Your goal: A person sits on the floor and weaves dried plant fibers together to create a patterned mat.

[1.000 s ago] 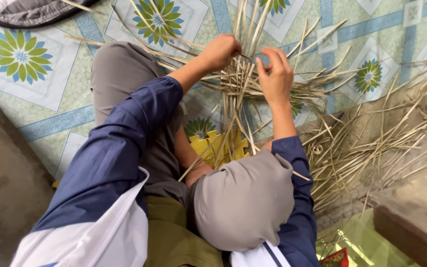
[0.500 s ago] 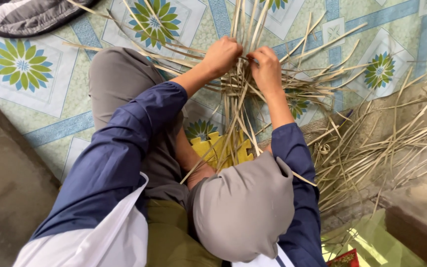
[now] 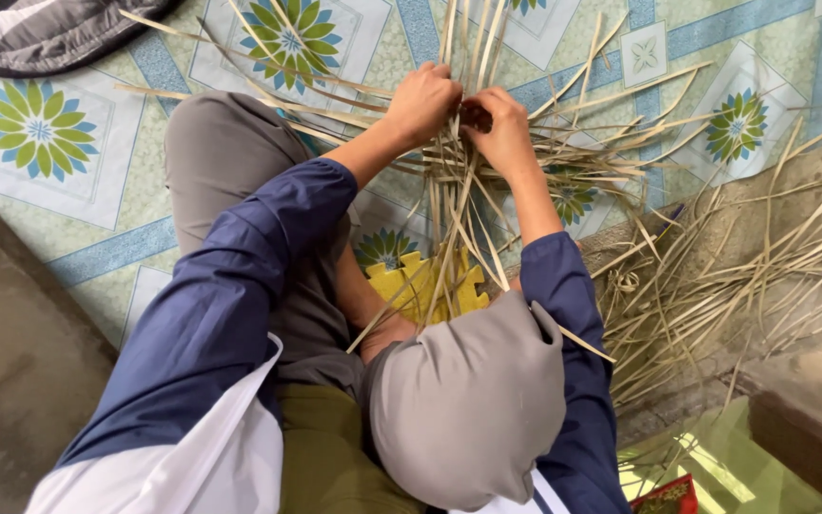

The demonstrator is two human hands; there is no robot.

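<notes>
The fingers of the left hand (image 3: 422, 103) are curled down into a crossing of pale bamboo strips (image 3: 457, 195), knuckles up, clenched on the strips at the knot of the weave. The fingers of the right hand (image 3: 499, 128) are bent the same way just beside them, pinching strips at the same spot, so the two hands nearly touch over the centre. Exactly which strip each hand holds is hidden by the knuckles.

The gripped strips lie directly under the fingers and fan outward from there. The main bundle has its long axis running away from the person towards the top of the view and back towards the knees, where the near ends pass over a yellow plastic stool (image 3: 422, 286). Other strips cross it sideways, pointing left and right. Both hands are equally close to the crossing.

All this rests on a floor mat (image 3: 78, 205) printed with green flower tiles and blue bands. A loose heap of spare strips (image 3: 725, 276) lies to the right, spreading onto bare concrete floor (image 3: 11, 362). A striped cloth (image 3: 40, 29) sits at the top left corner.
</notes>
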